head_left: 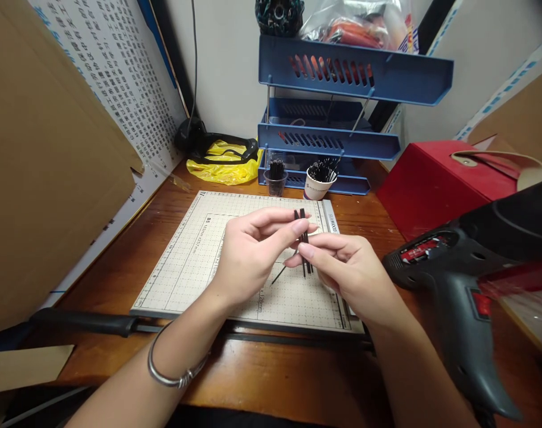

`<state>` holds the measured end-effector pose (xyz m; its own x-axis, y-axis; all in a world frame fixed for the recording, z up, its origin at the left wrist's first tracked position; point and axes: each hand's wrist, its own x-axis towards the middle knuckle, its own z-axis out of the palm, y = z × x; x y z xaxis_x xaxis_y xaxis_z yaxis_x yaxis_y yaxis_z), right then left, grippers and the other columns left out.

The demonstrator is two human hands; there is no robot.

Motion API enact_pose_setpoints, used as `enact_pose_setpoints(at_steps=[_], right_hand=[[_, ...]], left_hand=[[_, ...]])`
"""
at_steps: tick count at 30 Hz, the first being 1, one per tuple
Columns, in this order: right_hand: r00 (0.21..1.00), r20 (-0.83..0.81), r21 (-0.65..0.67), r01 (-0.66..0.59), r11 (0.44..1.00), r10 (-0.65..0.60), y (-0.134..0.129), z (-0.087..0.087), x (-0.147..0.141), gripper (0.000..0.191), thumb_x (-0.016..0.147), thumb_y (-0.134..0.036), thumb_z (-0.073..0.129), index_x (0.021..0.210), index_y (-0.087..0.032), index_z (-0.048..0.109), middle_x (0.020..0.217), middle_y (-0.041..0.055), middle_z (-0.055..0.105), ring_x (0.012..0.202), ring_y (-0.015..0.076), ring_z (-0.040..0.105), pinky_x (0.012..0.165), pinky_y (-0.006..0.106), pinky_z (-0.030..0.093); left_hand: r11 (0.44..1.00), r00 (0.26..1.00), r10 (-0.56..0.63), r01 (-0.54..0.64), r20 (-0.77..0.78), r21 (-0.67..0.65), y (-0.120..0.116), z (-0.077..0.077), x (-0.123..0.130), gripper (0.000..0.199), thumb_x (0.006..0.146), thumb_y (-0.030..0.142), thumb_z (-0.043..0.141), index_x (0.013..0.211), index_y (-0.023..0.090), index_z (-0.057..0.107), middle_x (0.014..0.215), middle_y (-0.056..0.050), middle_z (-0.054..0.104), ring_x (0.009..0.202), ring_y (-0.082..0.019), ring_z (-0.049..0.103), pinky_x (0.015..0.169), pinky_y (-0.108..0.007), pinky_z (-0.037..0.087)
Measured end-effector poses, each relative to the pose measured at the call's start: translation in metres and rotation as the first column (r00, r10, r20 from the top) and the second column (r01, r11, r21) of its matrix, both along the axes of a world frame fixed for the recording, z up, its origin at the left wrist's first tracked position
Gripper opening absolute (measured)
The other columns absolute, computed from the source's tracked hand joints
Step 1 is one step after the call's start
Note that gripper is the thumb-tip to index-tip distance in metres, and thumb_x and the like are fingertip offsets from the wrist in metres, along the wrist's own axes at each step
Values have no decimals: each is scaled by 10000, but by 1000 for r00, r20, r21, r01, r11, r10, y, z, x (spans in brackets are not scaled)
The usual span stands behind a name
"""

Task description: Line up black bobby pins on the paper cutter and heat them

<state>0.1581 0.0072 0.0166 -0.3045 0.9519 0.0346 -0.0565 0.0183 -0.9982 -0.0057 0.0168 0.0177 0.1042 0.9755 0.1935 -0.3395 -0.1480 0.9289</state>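
Thin black sticks [305, 261] stand roughly upright in a small bundle, pinched between the fingers of both hands above the cutting board [186, 273]. My left hand [253, 246] grips the upper part with thumb and fingers. Lower down, my right hand [342, 261] holds the same bundle with its thumb against the front. One separate thin black piece [279, 274] slants down and left from the fingertips. Behind the board are a clear cup [276, 187] and a white paper cup [316, 189], each holding many thin black pieces.
A heat gun [465, 291] lies at the right, near a red box [435, 178]. The cutter's black handle [88, 322] extends left. Blue trays [328, 139] rise behind the cups, with a yellow bag [224, 169] to their left. Cardboard [52, 160] borders the left side.
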Motion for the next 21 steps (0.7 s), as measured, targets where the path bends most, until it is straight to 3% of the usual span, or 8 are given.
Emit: enact_pose_setpoints(at_steps=[11,14,18,21], right_hand=[[998,-14,-47,64,997,-64,0,-2,-5,184,821,-352,832,845,-173,864,422,-99,322,402,20,195,445,196,332],[997,-18,-51,76,996,-77,0,-3,-5,185,817,-347,834,854,-168,861,425,-89,365,400,19,199,413,197,282],[997,-18,-63,76,995,-78,-1,-4,-4,186,817,-342,837,868,-165,859,420,-97,345,400,20,191,401,195,254],[998,-15,-75,59,995,-61,-1,-4,-3,185,811,-344,843,871,-169,856,425,-94,371,400,17,197,410,190,273]], left_hand=[[995,998,27,-22,49,-102,3,0,2,162,797,207,891,803,155,738,812,-22,831,699,-133,790,643,-165,630],[998,1000,22,-20,19,-65,3,0,1,163,802,229,890,885,163,766,817,-20,831,698,-132,787,622,-157,618],[997,998,59,-57,-36,54,3,-1,0,203,872,268,834,1053,186,792,844,-26,832,838,-169,809,651,-162,623],[986,990,116,-106,-79,126,2,-2,1,145,895,244,807,1034,204,814,894,-19,835,882,-168,810,697,-162,631]])
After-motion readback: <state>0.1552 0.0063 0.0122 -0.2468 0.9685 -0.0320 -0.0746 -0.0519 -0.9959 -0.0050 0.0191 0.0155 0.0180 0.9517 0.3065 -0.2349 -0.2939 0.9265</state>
